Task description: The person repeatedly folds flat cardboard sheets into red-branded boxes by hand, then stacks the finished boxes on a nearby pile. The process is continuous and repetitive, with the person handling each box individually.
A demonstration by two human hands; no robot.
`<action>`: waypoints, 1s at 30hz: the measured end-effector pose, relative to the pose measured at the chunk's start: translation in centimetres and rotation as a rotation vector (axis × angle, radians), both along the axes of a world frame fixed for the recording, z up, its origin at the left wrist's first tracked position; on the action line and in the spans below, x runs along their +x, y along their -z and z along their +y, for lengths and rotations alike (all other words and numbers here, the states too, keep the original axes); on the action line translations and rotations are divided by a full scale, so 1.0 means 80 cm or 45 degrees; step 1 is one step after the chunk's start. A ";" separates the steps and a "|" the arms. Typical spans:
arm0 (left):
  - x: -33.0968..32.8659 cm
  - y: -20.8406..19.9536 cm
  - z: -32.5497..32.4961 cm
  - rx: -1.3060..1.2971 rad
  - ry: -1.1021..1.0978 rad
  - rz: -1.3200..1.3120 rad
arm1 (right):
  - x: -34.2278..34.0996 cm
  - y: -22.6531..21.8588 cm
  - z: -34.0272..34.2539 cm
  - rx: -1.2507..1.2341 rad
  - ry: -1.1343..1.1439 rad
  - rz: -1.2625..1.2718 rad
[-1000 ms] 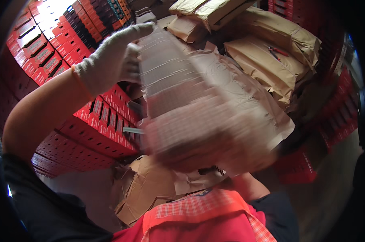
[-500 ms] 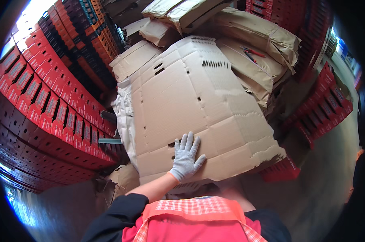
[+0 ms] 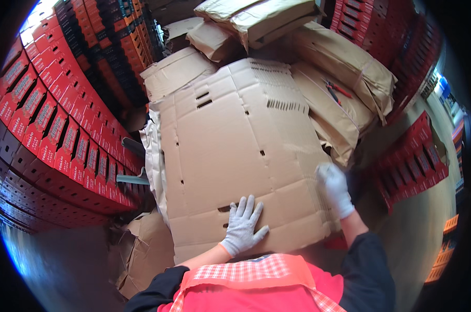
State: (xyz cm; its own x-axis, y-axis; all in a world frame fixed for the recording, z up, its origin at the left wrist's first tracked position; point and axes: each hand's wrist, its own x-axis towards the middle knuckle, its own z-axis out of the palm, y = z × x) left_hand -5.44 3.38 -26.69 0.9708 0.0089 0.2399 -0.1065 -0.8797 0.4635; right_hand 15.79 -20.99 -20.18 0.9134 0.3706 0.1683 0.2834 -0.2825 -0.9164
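A stack of flat brown cardboard box blanks (image 3: 209,140), with slots and crease lines, lies in front of me. My left hand (image 3: 241,227), in a pale grey knit glove, rests flat on its near part beside a slot, fingers spread. At the stack's right edge is my right hand (image 3: 334,188), gloved alike. Motion smears its fingers, so whether they grip the edge is unclear. Torn white paper wrapping (image 3: 153,161) hangs along the stack's left side.
Red printed cartons (image 3: 53,125) stand stacked at left, with black and orange ones behind. Brown paper-wrapped bundles (image 3: 344,57) lie beyond the stack; red-handled pliers (image 3: 337,91) rest on one. More red cartons (image 3: 409,161) are at right. Crumpled brown paper (image 3: 144,255) sits near left.
My right hand has come into sight at the stack's right edge from below the near side. The lifted near-right corner of the blanks has dropped. My left hand stays flat on top.
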 end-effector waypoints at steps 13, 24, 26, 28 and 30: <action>-0.054 0.135 0.317 -1.207 -1.319 0.077 | 0.283 0.038 0.131 -0.924 0.325 -0.075; -0.105 0.113 0.278 -0.419 -1.638 0.129 | 0.301 0.109 0.259 -1.256 -0.113 -0.017; -0.108 0.099 0.277 -0.325 -1.512 0.116 | 0.296 0.130 0.262 -0.990 -0.202 -0.082; -0.106 0.091 0.278 -1.026 -1.357 -0.047 | 0.285 0.140 0.254 -0.795 -0.359 -0.048; -0.095 0.091 0.277 -1.117 -1.223 -0.156 | 0.265 0.136 0.234 -0.633 -0.447 -0.081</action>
State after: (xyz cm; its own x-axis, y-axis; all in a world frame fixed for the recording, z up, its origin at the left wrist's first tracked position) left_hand -13.07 25.55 -33.97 0.4617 0.8796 -0.1141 0.3090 -0.0390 0.9503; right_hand 37.01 -2.23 -31.05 0.7161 0.6960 -0.0520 0.4871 -0.5517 -0.6770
